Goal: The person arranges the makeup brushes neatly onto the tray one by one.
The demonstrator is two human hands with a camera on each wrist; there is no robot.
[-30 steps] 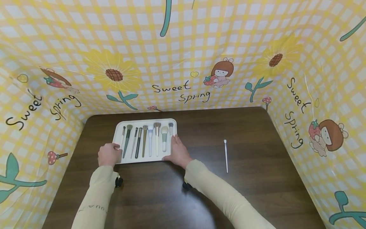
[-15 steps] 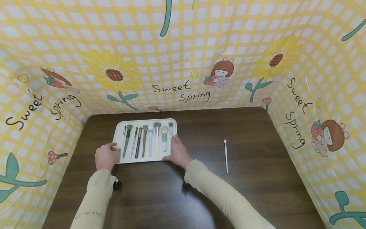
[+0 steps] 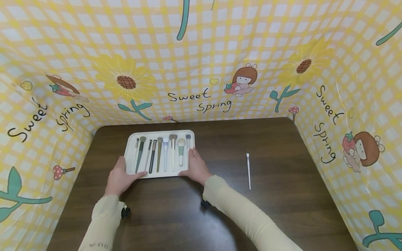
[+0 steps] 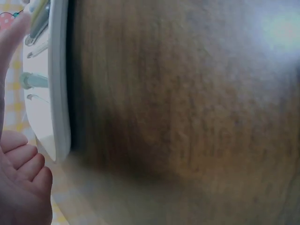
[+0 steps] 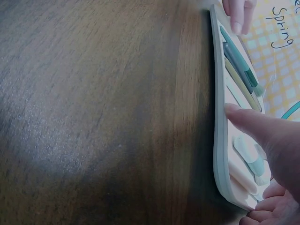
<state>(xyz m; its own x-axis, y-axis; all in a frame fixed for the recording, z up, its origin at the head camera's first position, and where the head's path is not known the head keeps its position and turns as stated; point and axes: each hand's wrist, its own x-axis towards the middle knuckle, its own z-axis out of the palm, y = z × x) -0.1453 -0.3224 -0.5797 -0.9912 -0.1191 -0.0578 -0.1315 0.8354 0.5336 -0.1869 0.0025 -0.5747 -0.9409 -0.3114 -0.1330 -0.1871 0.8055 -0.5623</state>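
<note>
A white rectangular tray lies on the table with several makeup brushes side by side in it, bristles pointing away from me. My left hand holds the tray's near left corner, thumb stretched along the front rim and fingers down the left side. At the opposite end, my right hand grips the near right corner; its thumb lies over the front rim in the right wrist view. The handle of the rightmost brush is partly covered by that hand. Apart on the right, a slim white makeup brush lies alone.
The dark wooden table carries the tray at its far left. A yellow checked cloth printed with flowers and figures hangs around the back and both sides. Black wrist cameras sit under both sleeves.
My left hand, which was bent at the tray's left edge, has spread around the corner, its thumb now along the front rim. The right hand and the lone brush stay put.
</note>
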